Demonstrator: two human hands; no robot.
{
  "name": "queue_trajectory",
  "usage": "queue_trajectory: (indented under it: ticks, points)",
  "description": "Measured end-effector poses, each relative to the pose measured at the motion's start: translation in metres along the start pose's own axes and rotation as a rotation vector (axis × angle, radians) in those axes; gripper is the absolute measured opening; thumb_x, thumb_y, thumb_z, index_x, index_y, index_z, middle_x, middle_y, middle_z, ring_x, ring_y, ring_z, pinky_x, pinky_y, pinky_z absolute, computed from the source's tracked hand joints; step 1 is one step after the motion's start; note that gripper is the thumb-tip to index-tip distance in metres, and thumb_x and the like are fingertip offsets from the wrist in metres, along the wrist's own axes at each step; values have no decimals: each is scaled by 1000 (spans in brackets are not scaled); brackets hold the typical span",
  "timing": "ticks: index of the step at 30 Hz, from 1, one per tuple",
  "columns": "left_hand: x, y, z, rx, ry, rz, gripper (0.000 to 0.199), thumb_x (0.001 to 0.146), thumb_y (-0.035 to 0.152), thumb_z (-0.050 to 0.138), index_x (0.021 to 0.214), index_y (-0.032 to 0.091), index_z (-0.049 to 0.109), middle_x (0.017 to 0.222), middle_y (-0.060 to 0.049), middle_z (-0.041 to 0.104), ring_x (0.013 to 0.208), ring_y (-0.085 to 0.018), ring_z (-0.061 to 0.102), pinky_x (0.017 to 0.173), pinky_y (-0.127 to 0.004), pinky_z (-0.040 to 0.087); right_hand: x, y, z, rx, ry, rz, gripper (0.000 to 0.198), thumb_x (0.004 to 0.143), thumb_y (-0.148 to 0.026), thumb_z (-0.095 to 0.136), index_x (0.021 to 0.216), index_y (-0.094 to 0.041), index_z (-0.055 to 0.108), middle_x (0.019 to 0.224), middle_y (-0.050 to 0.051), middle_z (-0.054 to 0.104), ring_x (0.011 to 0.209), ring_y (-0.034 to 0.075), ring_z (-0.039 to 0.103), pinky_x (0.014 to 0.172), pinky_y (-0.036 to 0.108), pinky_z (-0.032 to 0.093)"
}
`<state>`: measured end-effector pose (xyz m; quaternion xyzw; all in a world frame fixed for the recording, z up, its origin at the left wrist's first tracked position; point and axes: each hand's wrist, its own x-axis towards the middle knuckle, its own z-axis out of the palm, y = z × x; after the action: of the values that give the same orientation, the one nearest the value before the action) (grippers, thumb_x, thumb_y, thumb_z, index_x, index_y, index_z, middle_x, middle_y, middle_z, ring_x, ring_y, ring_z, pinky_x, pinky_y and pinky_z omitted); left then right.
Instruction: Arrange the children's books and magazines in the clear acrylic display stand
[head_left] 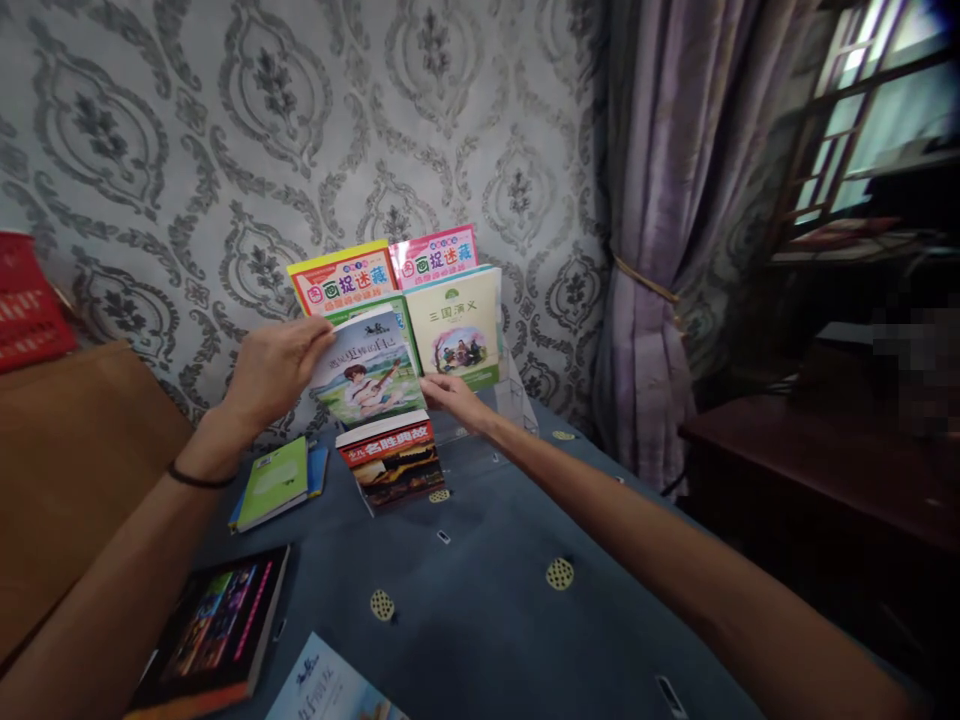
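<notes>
A book with a guitar player on its cover [367, 372] stands upright between my hands, above and behind a red-titled book [394, 462]. My left hand [281, 360] pinches its upper left corner. My right hand [450, 397] has its fingers closed at the lower right edge of the same book. Behind it, a green-edged book is mostly covered. A cream book with a painted scene [454, 330] leans to the right in the clear stand [514, 395]. At the back stand a yellow-edged book [345, 275] and a pink book [435, 258].
A green book [277, 483] lies on a blue one at the left. Nearer are a dark book [217, 620] and a pale blue book [330, 685] on the blue cloth [495, 600]. A brown box [82, 460] stands left; a tied curtain [660, 250] hangs right.
</notes>
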<state>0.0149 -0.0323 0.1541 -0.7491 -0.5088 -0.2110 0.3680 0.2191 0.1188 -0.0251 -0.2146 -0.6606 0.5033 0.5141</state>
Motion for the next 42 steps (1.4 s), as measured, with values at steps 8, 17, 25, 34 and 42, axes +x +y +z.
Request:
queue_trajectory:
  ticks: [8,17,25,34,42]
  points:
    - [-3,9,21,-53,106,-1,31,99,40,40,93,24,66,96,-4,76,86,-23,71,76,-33,50,-9,1,-26,248,-102,47,46,65,-51,83,94,-18,70,89,1,72,74,13,64,71,29,59]
    - [-3,18,37,-47,79,-17,34,97,42,42,93,20,67,98,-10,78,85,-28,73,76,-37,53,1,26,-31,-234,-127,-168,5,76,-13,69,80,-16,68,67,-4,62,66,11,58,64,21,43]
    - [-12,5,50,-116,-48,-50,29,94,42,43,92,25,66,99,-6,77,91,-29,72,81,-39,53,-16,5,-28,-911,-259,-179,17,94,-20,59,89,-17,74,77,2,70,69,15,58,61,25,30]
    - [-20,-2,79,-57,-140,73,30,97,42,42,92,27,68,95,-4,72,90,-24,68,73,-33,52,-32,-8,-2,-1313,-306,-29,33,101,-30,47,98,-15,76,103,19,76,92,26,72,73,30,44]
    - [-40,14,90,-24,77,-52,34,95,37,53,125,23,58,113,-13,62,109,-31,59,95,-46,50,-35,-21,1,-1263,-241,50,31,101,-32,46,106,-18,75,106,16,76,97,26,72,73,29,45]
